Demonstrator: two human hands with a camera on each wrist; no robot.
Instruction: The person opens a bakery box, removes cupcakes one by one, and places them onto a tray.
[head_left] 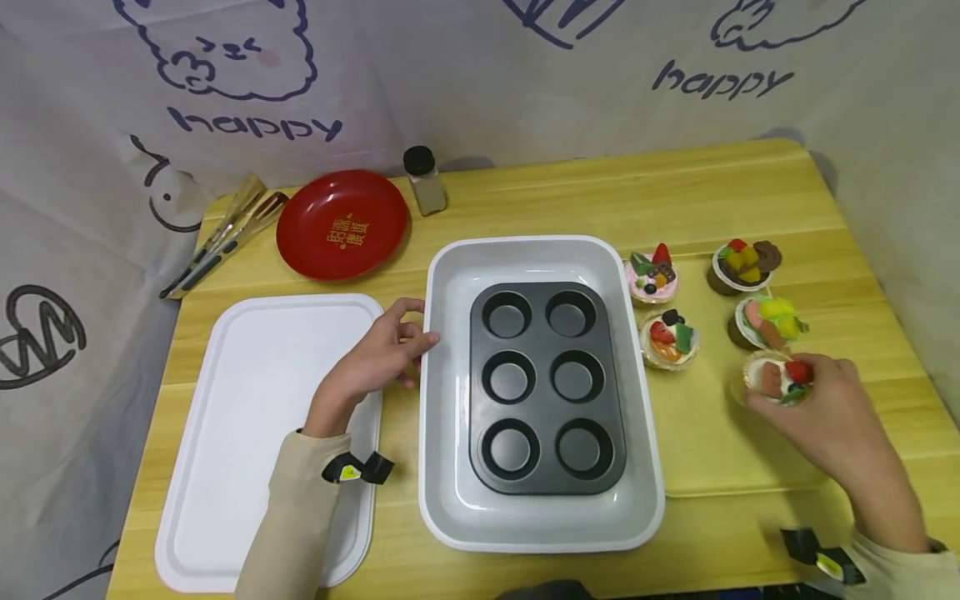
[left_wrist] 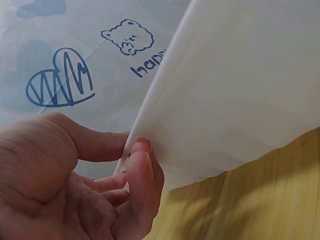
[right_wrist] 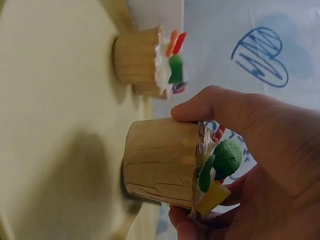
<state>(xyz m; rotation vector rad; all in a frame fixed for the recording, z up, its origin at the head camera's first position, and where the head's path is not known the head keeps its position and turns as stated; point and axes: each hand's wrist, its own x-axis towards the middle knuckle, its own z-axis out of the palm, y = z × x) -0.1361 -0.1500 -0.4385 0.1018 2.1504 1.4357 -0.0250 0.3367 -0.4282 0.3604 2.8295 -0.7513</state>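
My left hand (head_left: 378, 354) pinches the left rim of a deep white tray (head_left: 542, 521) between thumb and fingers, which the left wrist view shows close up. Inside that tray lies a dark grey muffin tin (head_left: 542, 387) whose several round cups hold nothing. Over on the right, my right hand (head_left: 840, 425) grips a cupcake (right_wrist: 162, 162) in a brown paper case, topped with cream, fruit and a green leaf. Whether its base touches the mat is hard to tell. Two more cupcakes stand just beyond it, a dark-cased one (head_left: 763, 322) and another (head_left: 742, 265).
Beside the tray's right rim stand a cupcake (head_left: 669, 340) and a pink-topped one (head_left: 651, 275), on a yellow mat (head_left: 720, 450). A white lid (head_left: 255, 417) lies at left. Behind are a red plate (head_left: 330, 196), a black-capped jar (head_left: 426, 183) and brushes (head_left: 225, 242).
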